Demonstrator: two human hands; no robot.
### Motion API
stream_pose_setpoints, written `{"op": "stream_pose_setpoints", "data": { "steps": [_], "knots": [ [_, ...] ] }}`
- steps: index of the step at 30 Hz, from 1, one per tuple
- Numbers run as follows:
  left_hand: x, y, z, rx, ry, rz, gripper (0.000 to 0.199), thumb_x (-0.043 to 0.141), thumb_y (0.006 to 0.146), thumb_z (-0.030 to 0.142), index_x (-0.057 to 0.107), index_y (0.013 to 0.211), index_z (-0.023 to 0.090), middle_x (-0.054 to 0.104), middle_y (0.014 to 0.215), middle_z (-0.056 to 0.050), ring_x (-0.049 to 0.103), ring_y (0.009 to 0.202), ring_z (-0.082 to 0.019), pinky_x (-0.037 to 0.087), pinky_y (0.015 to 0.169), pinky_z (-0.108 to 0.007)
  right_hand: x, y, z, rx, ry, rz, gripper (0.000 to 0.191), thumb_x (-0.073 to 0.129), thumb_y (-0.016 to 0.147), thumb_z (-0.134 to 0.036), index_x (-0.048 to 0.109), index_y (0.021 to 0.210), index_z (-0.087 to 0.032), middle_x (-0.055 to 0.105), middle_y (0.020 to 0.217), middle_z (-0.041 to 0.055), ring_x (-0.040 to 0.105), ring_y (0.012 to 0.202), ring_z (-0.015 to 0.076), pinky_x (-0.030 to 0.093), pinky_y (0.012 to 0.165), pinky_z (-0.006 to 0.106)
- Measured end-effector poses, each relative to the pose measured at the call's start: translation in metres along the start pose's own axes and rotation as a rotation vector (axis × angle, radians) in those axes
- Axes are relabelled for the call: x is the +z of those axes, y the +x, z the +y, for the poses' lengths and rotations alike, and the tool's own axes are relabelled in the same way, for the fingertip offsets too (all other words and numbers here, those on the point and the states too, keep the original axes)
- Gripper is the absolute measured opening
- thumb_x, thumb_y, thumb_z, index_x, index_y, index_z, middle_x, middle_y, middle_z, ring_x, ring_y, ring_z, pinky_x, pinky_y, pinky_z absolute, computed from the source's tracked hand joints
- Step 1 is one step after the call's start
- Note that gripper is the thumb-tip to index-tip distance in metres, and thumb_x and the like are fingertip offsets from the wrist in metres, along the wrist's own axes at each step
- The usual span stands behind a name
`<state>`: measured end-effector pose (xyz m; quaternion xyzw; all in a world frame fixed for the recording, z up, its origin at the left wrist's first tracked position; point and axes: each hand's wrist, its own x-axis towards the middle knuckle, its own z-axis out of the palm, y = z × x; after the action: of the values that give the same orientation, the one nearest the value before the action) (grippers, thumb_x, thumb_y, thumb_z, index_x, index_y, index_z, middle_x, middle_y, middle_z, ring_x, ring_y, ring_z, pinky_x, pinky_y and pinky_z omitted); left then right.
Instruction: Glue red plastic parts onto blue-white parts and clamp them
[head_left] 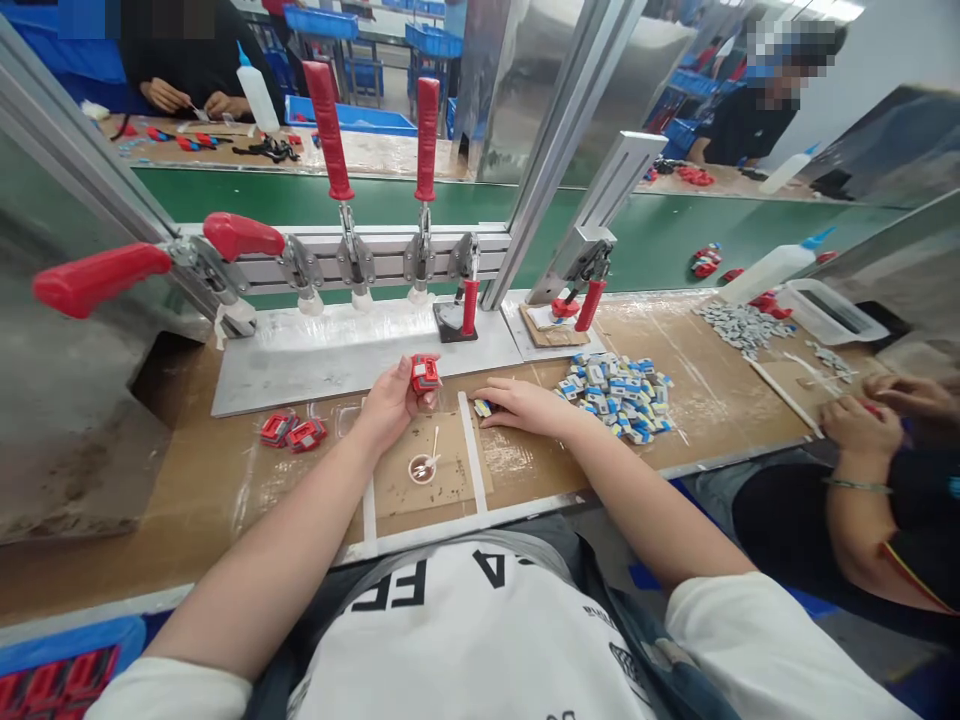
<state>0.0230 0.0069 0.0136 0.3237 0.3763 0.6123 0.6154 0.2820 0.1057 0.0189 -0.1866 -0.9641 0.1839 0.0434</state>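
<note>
A worn brown tabletop (720,385) spreads around both of the person's hands. Beyond the left grip (386,410) a long metal plate (300,365) lies flat, under a row of red-handled clamps (356,255). Toward the body from the left grip, slightly to its right, is a cardboard sheet (397,490) edged by pale strips. To the right of the right grip (521,405), beside its wrist, is a heap of blue-and-white blocks (619,395). Left of the left grip, some red pieces (306,435) rest together. The left grip is closed around one red piece (424,374), seemingly raised, at its fingertips. Nearer the body, a small cup (411,470) of dark liquid holds a leaning swab (436,440). Smallest is a single block (482,408) at the right grip's fingertips; whether it is pinched or only touched, I cannot tell. It lies rightward of the held red piece and a little nearer the body, the right hand being closer; its long axis is unclear, partly covered by fingers.
</note>
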Motion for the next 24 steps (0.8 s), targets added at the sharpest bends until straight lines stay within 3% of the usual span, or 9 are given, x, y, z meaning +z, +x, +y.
{"op": "stream_pose_setpoints", "data": {
  "steps": [5, 10, 17, 24],
  "knots": [
    [-0.003, 0.000, 0.000, 0.067, 0.205, -0.020, 0.068, 0.083, 0.079, 0.073, 0.068, 0.116, 0.018, 0.073, 0.093, -0.005, 0.065, 0.070, -0.014, 0.056, 0.067, -0.029, 0.000, 0.005, -0.023, 0.084, 0.365, 0.323, 0.045, 0.079, 0.098, -0.052, 0.071, 0.129, -0.021, 0.071, 0.112, 0.0100, 0.068, 0.090, 0.0227, 0.057, 0.082, 0.034],
    [0.000, -0.010, 0.008, 0.286, 0.539, -0.009, 0.057, 0.098, 0.070, 0.048, 0.075, 0.113, 0.019, 0.079, 0.115, -0.010, 0.075, 0.108, -0.026, 0.060, 0.101, -0.040, -0.003, 0.018, -0.047, 0.182, 0.697, 0.457, 0.046, 0.076, 0.097, -0.056, 0.075, 0.128, -0.023, 0.075, 0.115, 0.0090, 0.070, 0.096, 0.0241, 0.059, 0.087, 0.038],
    [-0.004, -0.015, 0.008, 0.533, 0.839, -0.038, 0.045, 0.092, 0.080, 0.049, 0.080, 0.114, 0.023, 0.081, 0.121, -0.010, 0.076, 0.115, -0.028, 0.059, 0.108, -0.046, -0.006, 0.018, -0.057, 0.120, 0.478, 0.480, 0.042, 0.069, 0.104, -0.049, 0.074, 0.135, -0.021, 0.074, 0.111, 0.0103, 0.070, 0.099, 0.0252, 0.058, 0.092, 0.039],
    [-0.006, -0.017, 0.008, 0.733, 1.061, -0.080, 0.035, 0.079, 0.094, 0.047, 0.078, 0.121, 0.025, 0.081, 0.122, -0.010, 0.077, 0.114, -0.028, 0.060, 0.104, -0.044, 0.006, 0.022, -0.063, 0.142, 0.361, 0.496, 0.043, 0.059, 0.111, -0.049, 0.070, 0.139, -0.018, 0.071, 0.111, 0.0125, 0.069, 0.103, 0.0265, 0.056, 0.095, 0.038]
  ]
}}
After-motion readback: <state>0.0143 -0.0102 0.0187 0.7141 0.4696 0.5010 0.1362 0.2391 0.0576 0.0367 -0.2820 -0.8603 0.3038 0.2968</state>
